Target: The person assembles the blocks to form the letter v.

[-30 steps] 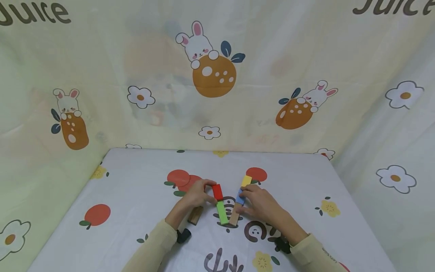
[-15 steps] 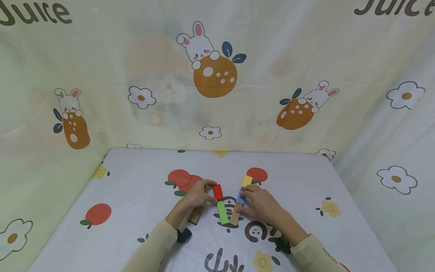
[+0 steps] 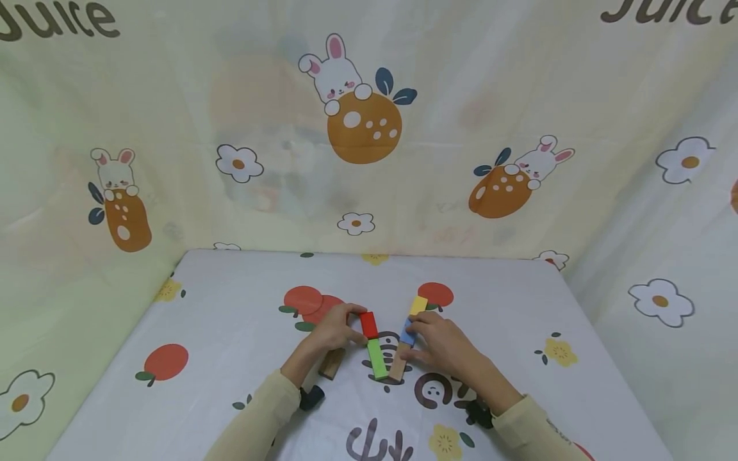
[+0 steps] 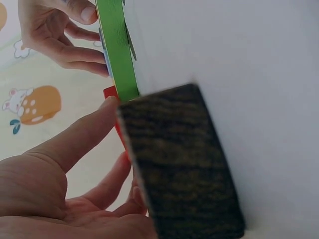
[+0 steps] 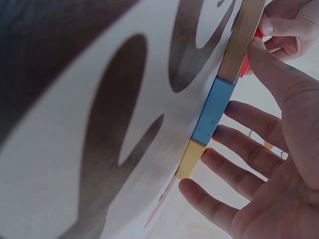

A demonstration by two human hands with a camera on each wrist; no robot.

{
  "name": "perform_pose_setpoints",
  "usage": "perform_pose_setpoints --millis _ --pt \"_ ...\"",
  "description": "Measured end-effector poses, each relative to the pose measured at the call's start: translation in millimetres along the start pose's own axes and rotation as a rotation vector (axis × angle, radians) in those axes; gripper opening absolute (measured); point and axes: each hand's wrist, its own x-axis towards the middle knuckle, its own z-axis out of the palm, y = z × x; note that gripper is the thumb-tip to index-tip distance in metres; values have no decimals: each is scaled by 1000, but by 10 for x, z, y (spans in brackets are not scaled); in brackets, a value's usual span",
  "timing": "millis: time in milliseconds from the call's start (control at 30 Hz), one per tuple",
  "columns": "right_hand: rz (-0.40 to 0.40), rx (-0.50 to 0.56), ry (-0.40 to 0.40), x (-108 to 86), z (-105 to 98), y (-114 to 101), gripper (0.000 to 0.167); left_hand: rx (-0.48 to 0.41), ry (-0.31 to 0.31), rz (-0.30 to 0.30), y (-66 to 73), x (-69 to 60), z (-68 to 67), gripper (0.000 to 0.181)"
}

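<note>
Colored blocks lie on the table in a V. Its left arm is a red block (image 3: pixel 369 324) above a green block (image 3: pixel 377 358). The right arm runs from a yellow block (image 3: pixel 418 305) through a blue block (image 3: pixel 407 334) to a tan wooden block (image 3: pixel 397 366), whose lower end meets the green one. My left hand (image 3: pixel 333 329) pinches the red block with thumb and fingers. Along the right arm, my right hand (image 3: pixel 448 342) rests its spread fingertips on the side of the row, with the thumb (image 5: pixel 269 67) at the tan block.
A dark brown wooden block (image 3: pixel 331 363) lies apart, under the left wrist; it looms large in the left wrist view. The white tablecloth (image 3: pixel 230 320) carries printed fruit, flowers and lettering. A patterned curtain (image 3: pixel 277 205) stands behind the table.
</note>
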Motion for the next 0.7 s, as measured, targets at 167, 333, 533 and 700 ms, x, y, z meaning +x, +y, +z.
perform_pose_setpoints --millis 167,333,533,700 --pt "2 -1 0 -4 11 2 59 -10 -6 -6 -7 1 2 60" --pt "-1 7 4 -11 9 -2 58 -6 -7 -7 -28 17 6 60" --pt "4 5 -2 -16 9 -11 57 -5 -12 -7 -20 8 5 60" --pt "5 4 -3 -15 10 -13 58 -6 -15 -13 -26 18 11 60"
